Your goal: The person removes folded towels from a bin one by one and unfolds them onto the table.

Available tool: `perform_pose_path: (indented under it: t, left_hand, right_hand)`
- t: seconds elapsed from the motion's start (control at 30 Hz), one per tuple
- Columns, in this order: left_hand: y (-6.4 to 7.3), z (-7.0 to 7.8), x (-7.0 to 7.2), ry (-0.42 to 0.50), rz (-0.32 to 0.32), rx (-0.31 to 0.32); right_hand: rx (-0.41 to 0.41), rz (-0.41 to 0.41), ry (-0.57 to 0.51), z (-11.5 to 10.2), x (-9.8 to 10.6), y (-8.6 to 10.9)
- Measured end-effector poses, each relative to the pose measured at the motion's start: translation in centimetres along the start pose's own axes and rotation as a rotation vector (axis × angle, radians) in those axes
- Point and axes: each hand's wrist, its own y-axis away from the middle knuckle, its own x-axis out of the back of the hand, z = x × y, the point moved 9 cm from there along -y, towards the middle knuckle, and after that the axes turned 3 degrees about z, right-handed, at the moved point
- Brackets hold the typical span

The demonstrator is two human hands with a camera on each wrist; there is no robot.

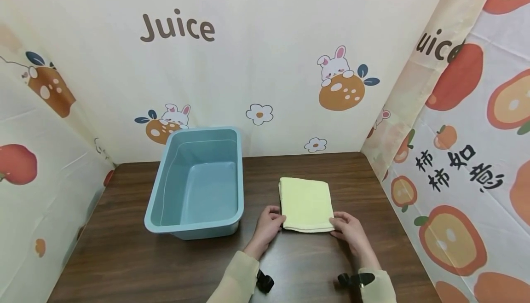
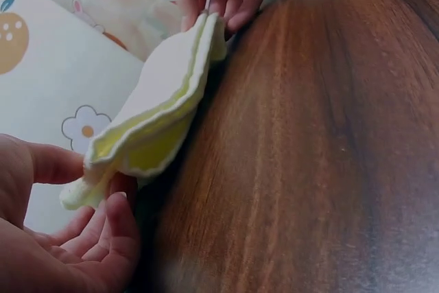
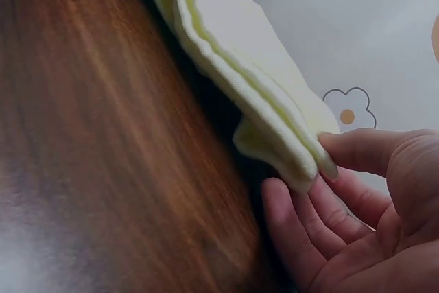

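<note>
A pale yellow folded towel (image 1: pixel 306 204) lies to the right of the blue basin on the table. My left hand (image 1: pixel 268 227) pinches its near left corner between thumb and fingers. At the near right corner, my right hand (image 1: pixel 351 231) pinches the cloth the same way. Several layers of the towel (image 2: pixel 158 114) show along its near edge in the left wrist view, and that edge is raised off the wood. In the right wrist view the thumb presses on top of the towel (image 3: pixel 254 80) with fingers beneath.
An open light blue plastic basin (image 1: pixel 193 227) stands at the left on the dark wooden table (image 1: pixel 112 257). Printed cloth walls (image 1: pixel 281 63) close in the back and both sides. Each wrist wears a black strap with a small camera (image 1: pixel 265 281).
</note>
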Motion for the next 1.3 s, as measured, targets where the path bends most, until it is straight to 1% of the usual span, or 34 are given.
perform_pose_path:
  t: [0.13, 0.23, 0.4, 0.6, 0.7, 0.83, 0.9, 0.97, 1.03, 1.17, 1.23, 1.3]
  left_hand:
    - [0.4, -0.4, -0.2, -0.022, -0.015, 0.000]
    - [1.1, -0.8, -0.5, -0.031, -0.036, 0.007]
    - [2.7, -1.3, -0.6, -0.018, -0.066, 0.014]
    - [4.9, -2.1, -0.6, -0.010, -0.105, 0.058]
    - [5.8, -2.2, -0.5, -0.006, -0.120, 0.065]
    - [6.9, -2.5, -0.2, -0.019, -0.136, 0.087]
    - [7.4, -2.8, -0.1, -0.040, -0.142, 0.108]
    - [8.0, -2.9, 0.0, -0.047, -0.148, 0.115]
    - [8.5, -3.0, 0.0, -0.047, -0.147, 0.112]
    - [9.0, -2.7, 0.1, -0.023, -0.145, 0.083]
    - [9.1, -2.3, 0.2, -0.018, -0.143, 0.070]
    - [9.1, -1.6, 0.3, 0.001, -0.146, 0.058]
  right_hand:
    - [0.003, 0.028, 0.013, 0.3, 0.3, 0.7]
    - [0.004, 0.052, 0.048, 0.6, 0.6, 1.5]
    - [0.036, 0.076, 0.123, 0.5, 1.0, 2.8]
    - [0.073, 0.095, 0.223, 0.6, 1.2, 4.7]
    - [0.089, 0.106, 0.283, 0.4, 1.2, 5.7]
    - [0.097, 0.096, 0.377, 0.4, 1.0, 7.0]
    - [0.101, 0.084, 0.402, 0.5, 0.9, 7.7]
    - [0.104, 0.079, 0.415, 0.5, 1.0, 8.3]
    - [0.106, 0.087, 0.438, 0.3, 1.2, 8.7]
    - [0.159, 0.127, 0.552, -0.9, 1.7, 9.3]
    - [0.195, 0.148, 0.598, -1.8, 1.9, 9.5]
    - [0.214, 0.158, 0.596, -2.6, 2.0, 9.6]
